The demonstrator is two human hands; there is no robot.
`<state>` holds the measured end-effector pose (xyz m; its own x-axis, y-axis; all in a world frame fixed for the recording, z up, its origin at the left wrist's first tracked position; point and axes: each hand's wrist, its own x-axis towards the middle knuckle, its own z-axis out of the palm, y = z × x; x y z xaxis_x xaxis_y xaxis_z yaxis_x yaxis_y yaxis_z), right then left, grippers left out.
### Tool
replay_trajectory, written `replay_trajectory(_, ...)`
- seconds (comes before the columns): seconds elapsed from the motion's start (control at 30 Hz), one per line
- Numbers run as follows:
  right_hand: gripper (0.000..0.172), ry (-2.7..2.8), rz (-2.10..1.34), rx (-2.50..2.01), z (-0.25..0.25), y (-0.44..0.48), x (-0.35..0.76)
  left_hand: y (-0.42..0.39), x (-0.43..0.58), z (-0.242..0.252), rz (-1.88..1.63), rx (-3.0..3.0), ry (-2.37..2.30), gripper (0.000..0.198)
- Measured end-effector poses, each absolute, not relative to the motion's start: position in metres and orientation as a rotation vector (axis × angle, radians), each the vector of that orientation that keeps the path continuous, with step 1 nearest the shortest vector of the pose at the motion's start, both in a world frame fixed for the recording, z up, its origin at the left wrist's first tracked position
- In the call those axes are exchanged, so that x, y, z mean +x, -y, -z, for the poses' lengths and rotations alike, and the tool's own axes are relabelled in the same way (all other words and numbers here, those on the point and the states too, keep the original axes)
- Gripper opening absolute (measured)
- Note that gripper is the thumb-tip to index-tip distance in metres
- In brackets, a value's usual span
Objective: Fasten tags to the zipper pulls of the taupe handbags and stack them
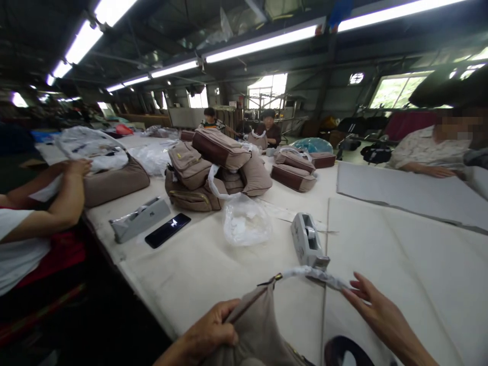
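A taupe handbag (pixel 255 325) with brass-coloured fittings is in front of me at the bottom of the view. My left hand (pixel 213 330) grips its fabric at the left side, thumb and fingers closed on it. The bag's handle (pixel 316 273), wrapped in white plastic film, arches to the right. At the far end of that handle is my right hand (pixel 375 305), its fingers apart and a fingertip touching the wrap. Just beyond the handle stands a grey tape dispenser (pixel 305 241). Part of the bag is cut off by the frame's lower edge.
A pile of taupe bags (pixel 213 173) covers the middle of the white table (pixel 183 284), with more bags (pixel 293 170) behind. A clear plastic bag (pixel 246 223), a phone (pixel 168 230) and another dispenser (pixel 139 218) lie nearer. Co-workers sit left, right and across; one handles a bag (pixel 116 183).
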<state>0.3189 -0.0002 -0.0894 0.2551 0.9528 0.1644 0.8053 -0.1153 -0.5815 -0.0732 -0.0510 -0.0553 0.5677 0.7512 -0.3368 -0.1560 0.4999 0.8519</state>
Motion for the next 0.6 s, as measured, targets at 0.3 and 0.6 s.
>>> replay_trajectory(0.3,0.084,1.485,-0.290,-2.334,0.109,-0.077,0.248,0.021,-0.147,0.090,-0.806,0.713,-0.858,0.059)
replay_trajectory(0.6,0.050,1.890,0.412,-1.999,0.127,-0.079,0.256,-0.013,-0.147,0.136,-0.762,0.732,-0.928,0.050)
